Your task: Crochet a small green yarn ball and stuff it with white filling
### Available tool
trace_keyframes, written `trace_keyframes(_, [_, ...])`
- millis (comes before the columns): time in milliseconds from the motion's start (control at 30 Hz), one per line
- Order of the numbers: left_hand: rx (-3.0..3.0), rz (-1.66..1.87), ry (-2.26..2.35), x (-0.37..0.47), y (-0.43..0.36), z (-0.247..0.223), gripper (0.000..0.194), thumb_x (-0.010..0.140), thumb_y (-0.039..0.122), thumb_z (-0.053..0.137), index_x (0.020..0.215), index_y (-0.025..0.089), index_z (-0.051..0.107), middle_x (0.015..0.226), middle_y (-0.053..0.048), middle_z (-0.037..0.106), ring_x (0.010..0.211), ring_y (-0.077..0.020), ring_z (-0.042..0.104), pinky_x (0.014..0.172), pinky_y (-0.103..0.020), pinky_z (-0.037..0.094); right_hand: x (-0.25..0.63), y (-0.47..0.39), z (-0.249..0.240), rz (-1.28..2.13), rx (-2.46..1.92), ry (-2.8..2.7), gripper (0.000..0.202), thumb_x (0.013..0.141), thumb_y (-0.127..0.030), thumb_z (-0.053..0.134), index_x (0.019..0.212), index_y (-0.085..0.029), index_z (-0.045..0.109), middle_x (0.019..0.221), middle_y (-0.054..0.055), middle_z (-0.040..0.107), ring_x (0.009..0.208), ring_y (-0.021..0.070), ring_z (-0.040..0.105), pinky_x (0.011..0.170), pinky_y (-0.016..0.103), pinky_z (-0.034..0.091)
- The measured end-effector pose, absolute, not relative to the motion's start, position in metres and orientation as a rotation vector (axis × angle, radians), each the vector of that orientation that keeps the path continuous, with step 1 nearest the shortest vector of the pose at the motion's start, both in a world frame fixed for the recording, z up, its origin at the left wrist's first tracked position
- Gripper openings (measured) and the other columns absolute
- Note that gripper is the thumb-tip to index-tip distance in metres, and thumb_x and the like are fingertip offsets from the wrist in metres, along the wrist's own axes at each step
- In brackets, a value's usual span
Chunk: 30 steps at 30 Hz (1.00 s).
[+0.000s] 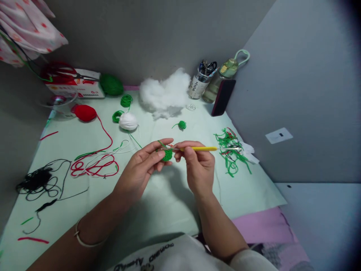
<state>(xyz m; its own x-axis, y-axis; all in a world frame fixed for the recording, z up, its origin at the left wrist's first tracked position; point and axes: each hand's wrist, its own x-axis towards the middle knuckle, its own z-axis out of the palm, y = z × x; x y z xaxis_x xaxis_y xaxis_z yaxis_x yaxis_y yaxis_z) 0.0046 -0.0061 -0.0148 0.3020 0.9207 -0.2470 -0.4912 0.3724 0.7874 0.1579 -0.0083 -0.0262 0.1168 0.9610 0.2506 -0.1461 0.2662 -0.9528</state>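
We are looking down at our own two bare hands, held close together above a pale green cloth (175, 203) spread over a table. Our left hand (141, 169) pinches a small green crochet piece (167, 154) between thumb and fingertips, with a strand of green yarn running over the forefinger. Our right hand (197, 165) grips a crochet hook (201, 148) with a yellow handle; its tip sits at the green piece, and its handle points away to the right. The two hands nearly touch at the piece, which hangs in the air just above the cloth.

Beyond the left hand lie a white ball of yarn (128, 121), a red ball of yarn (84, 112) and, farther back, a green ball of yarn (111, 84) beside a white box (75, 89) with red-handled scissors (66, 73) on top. Loops of red yarn (94, 166) lie just left of the left hand, and a tangle of black yarn (38, 180) lies well out to the left.

Straight ahead of both hands sits a heap of white stuffing (165, 94). Nearer us, a little green knot of yarn (181, 124) lies on the cloth. Right of the right hand is a pile of green yarn scraps (229, 154). Behind it stand a jar of tools (200, 82), a water bottle (224, 73) and a dark phone (223, 97) leaning upright.

A thin bracelet (81, 239) circles our left wrist.
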Motion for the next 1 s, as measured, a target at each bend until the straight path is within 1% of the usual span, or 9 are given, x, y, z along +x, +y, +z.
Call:
trace_keyframes(200, [0.685,1.004,0.83,-0.001,-0.006,-0.015,0.031,0.085,0.023,0.079,0.116,0.025,0.079,0.105,-0.004,0.074,0.089,-0.0156,0.067,0.092,-0.03,0.051,0.16,-0.005,-0.025,1.148,-0.866,-1.043,0.023,0.101,-0.041,0.061,0.092,-0.021,0.069,0.083,0.002,0.076,0.063,0.0119,0.064,0.062,0.028,0.056])
trace_keyframes(300, [0.749,1.026,0.862,-0.002,-0.006,-0.015,0.033,0.084,0.024,0.08,0.117,0.025,0.079,0.101,-0.004,0.073,0.093,-0.018,0.067,0.091,-0.03,0.049,0.159,-0.009,-0.022,1.054,-0.916,-1.109,0.024,0.102,-0.041,0.058,0.093,-0.021,0.068,0.085,0.003,0.075,0.066,0.0133,0.066,0.063,0.03,0.058])
trace_keyframes(467, [0.93,1.179,1.073,0.003,-0.009,-0.011,0.03,0.08,0.019,0.082,0.11,0.024,0.081,0.085,0.001,0.064,0.076,-0.0122,0.056,0.076,-0.023,0.047,0.156,-0.017,-0.026,0.601,-0.956,-1.485,0.019,0.104,-0.024,0.053,0.104,-0.025,0.072,0.093,0.004,0.076,0.076,0.0162,0.072,0.069,0.034,0.061])
trace_keyframes(600, [0.779,1.172,1.008,0.008,-0.011,-0.008,0.042,0.077,0.018,0.085,0.118,0.023,0.078,0.078,0.004,0.062,0.062,-0.0072,0.048,0.064,-0.018,0.045,0.154,-0.02,-0.034,0.143,-0.944,-1.761,0.029,0.096,-0.011,0.063,0.115,-0.03,0.074,0.102,0.005,0.077,0.093,0.0205,0.073,0.08,0.038,0.062])
trace_keyframes(733, [0.471,0.953,0.775,0.003,-0.005,-0.008,0.037,0.082,0.022,0.081,0.118,0.017,0.079,0.052,0.012,0.04,0.043,-0.0023,0.025,0.069,-0.018,0.053,0.156,-0.018,-0.031,0.351,-0.94,-1.577,0.026,0.098,-0.014,0.063,0.111,-0.032,0.077,0.102,0.004,0.076,0.09,0.0187,0.072,0.079,0.036,0.061])
trace_keyframes(800, [0.438,0.98,0.762,0.0,-0.003,-0.007,0.035,0.081,0.018,0.08,0.116,0.017,0.079,0.052,0.012,0.041,0.044,-0.0019,0.031,0.082,-0.022,0.057,0.157,-0.015,-0.028,0.631,-0.897,-1.353,0.021,0.102,-0.021,0.058,0.105,-0.028,0.077,0.093,0.003,0.075,0.076,0.0162,0.07,0.068,0.034,0.059])
trace_keyframes(867, [0.486,1.03,0.755,-0.001,-0.002,-0.007,0.037,0.079,0.017,0.082,0.116,0.02,0.079,0.066,0.007,0.06,0.055,-0.0036,0.049,0.088,-0.024,0.057,0.158,-0.011,-0.026,0.829,-0.865,-1.213,0.021,0.103,-0.029,0.058,0.098,-0.026,0.078,0.089,0.003,0.074,0.068,0.0147,0.066,0.061,0.032,0.056])
trace_keyframes(933, [0.572,1.043,0.75,0.0,-0.003,-0.008,0.039,0.078,0.018,0.083,0.117,0.023,0.079,0.086,0.002,0.072,0.075,-0.0087,0.065,0.091,-0.025,0.055,0.157,-0.009,-0.025,0.885,-0.869,-1.238,0.019,0.101,-0.033,0.063,0.096,-0.025,0.079,0.092,0.004,0.075,0.074,0.0163,0.068,0.065,0.033,0.057])
trace_keyframes(1000, [0.66,1.052,0.766,0.003,-0.005,-0.011,0.039,0.08,0.021,0.084,0.119,0.024,0.078,0.095,0.0,0.076,0.09,-0.0121,0.068,0.091,-0.023,0.053,0.155,-0.01,-0.026,0.832,-0.898,-1.307,0.016,0.1,-0.029,0.064,0.099,-0.026,0.08,0.094,0.004,0.077,0.081,0.0173,0.069,0.07,0.034,0.058])
